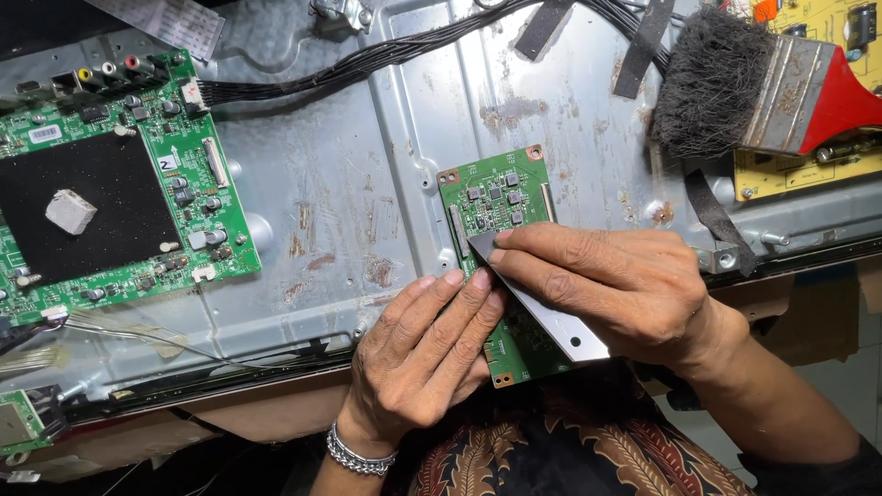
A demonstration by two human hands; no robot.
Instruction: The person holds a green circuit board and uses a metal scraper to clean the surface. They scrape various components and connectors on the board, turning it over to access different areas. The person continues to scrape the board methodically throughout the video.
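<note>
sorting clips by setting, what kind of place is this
Probably an electronics repair bench, likely for flat-panel televisions. Both hands press a metal strip onto a small green circuit board on a bare metal back panel; a larger green main board and a dusty paintbrush lie nearby.

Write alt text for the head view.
Two hands press a metal strip onto a small green board: left hand beside right hand. They rest on a metal panel, with a mainboard left and a brush upper right.
</note>
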